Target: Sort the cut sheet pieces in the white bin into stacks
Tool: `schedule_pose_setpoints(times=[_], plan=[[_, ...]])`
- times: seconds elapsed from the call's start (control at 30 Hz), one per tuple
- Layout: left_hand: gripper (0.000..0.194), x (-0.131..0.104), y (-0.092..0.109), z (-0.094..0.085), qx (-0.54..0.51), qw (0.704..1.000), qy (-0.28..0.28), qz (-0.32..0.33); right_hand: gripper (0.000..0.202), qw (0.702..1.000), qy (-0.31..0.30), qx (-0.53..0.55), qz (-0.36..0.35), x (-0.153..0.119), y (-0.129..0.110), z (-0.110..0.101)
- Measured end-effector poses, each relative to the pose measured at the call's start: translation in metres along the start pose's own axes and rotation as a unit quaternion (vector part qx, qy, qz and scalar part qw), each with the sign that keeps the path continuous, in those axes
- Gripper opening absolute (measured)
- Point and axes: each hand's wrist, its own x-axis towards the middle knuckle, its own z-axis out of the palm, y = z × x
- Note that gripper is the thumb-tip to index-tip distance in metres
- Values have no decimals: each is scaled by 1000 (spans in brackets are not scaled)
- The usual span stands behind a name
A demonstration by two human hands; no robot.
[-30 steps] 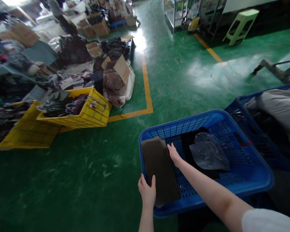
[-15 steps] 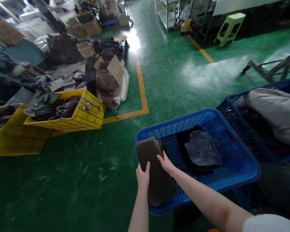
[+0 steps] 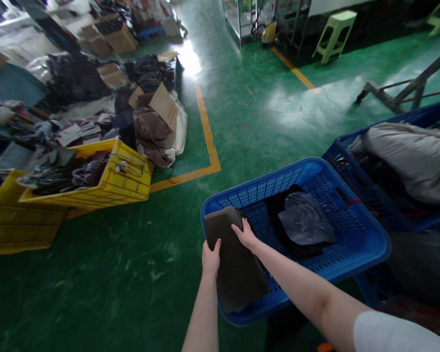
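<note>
Left of the basket (image 3: 364, 244) stand yellow crates (image 3: 132, 178). At the basket's left end, the left hand (image 3: 210, 258) grasps the stack's near-left edge, thumb on top. The dark stack (image 3: 238, 266) lies at that end of the basket; whether it touches the bottom I cannot tell. The right hand (image 3: 246, 237) grips its right edge, thumb also on top. Further right inside the basket is a clear bag (image 3: 308, 222); beyond the basket's right end, grey cloth (image 3: 414, 156).

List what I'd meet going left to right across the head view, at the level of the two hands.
Yellow ribbed plastic crate → bare left hand → dark, flat, oblong stack → bare right hand → crumpled translucent grey plastic bag.
</note>
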Motion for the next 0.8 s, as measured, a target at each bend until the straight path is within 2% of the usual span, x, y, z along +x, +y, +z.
schedule_pose_setpoints(times=[0.2, 0.3, 0.5, 0.8], plan=[[63, 2, -1, 7, 1, 1000, -4, -27, 99, 999, -35, 3, 25, 3, -5, -6], [67, 1, 2, 10, 4, 999, -6, -41, 99, 998, -37, 2, 47, -8, 1, -13], [65, -6, 1, 0, -12, 997, -42, -57, 106, 993, -56, -1, 102, -41, 21, -11], [74, -24, -5, -3, -4, 997, -39, -62, 111, 990, -78, 0, 117, -44, 19, -7]])
